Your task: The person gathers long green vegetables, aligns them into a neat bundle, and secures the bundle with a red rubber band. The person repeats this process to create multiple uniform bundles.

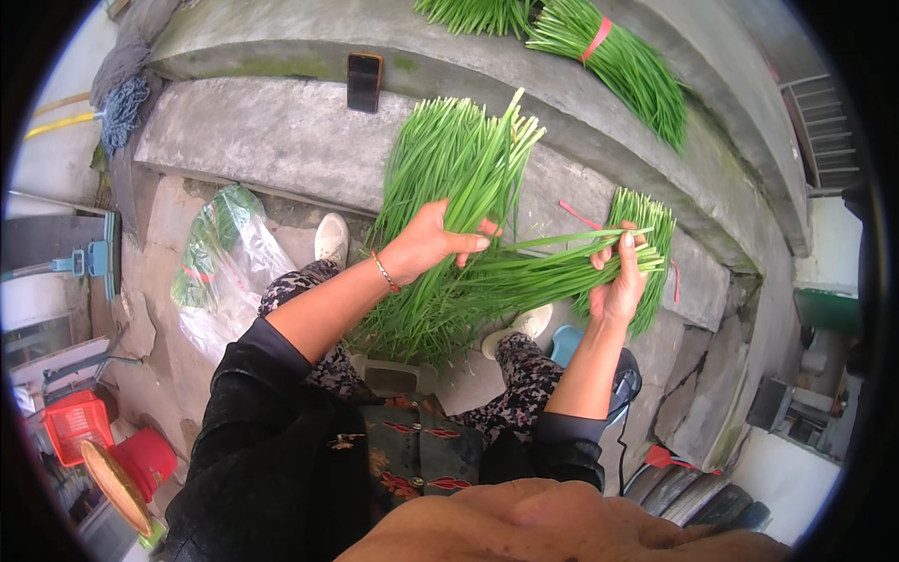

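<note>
My left hand (439, 242), with a bracelet at the wrist, is closed around a bunch of garlic chives (484, 186), pale cut ends pointing up and away from me. Between the thumb and fingers of my right hand (619, 277) is a second bunch of garlic chives (548, 274). Its cut ends face right and its leaf tips trail left over my lap. Behind my left hand a loose heap of chives (428, 140) lies on the low concrete step (281, 126). Just beyond my right hand rests another bundle (621, 204), with red ties (579, 215) beside it.
A phone (364, 82) leans against the step's riser. Red-banded chives (618, 67) lie on the upper step. At left, a clear plastic bag (235, 281) holds more chives on the ground. A blue container (565, 344) stands by my right leg; a red bucket (147, 460) is lower left.
</note>
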Motion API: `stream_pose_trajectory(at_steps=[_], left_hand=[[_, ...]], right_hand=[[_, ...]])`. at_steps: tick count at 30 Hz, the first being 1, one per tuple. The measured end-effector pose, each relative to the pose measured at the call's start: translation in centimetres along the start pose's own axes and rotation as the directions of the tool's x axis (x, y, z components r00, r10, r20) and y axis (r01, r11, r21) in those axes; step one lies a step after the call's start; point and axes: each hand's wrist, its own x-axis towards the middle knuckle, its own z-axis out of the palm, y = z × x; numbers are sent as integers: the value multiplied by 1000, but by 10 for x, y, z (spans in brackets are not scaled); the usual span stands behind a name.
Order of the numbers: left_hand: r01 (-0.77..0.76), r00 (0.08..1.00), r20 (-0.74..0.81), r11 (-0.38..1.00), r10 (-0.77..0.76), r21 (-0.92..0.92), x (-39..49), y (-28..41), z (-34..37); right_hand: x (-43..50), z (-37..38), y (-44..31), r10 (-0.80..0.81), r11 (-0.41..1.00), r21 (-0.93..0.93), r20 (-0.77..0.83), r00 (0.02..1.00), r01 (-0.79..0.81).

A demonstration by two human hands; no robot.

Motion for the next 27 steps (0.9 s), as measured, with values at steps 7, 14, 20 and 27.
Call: stream_pose_trajectory(at_steps=[7, 14, 20, 27], left_hand=[[17, 1000, 13, 999, -16, -33, -3, 4, 5], [125, 983, 145, 988, -111, -89, -15, 22, -11], [109, 985, 144, 990, -95, -94, -26, 27, -11], [165, 920, 377, 978, -106, -127, -24, 19, -1]], right_hand=[[-2, 4, 8, 106, 919, -393, 170, 980, -31], [-1, -16, 7, -170, 535, -802, 206, 964, 266], [1, -13, -8, -175, 769, -604, 118, 977, 211], [-7, 15, -4, 145, 955, -255, -51, 988, -154]])
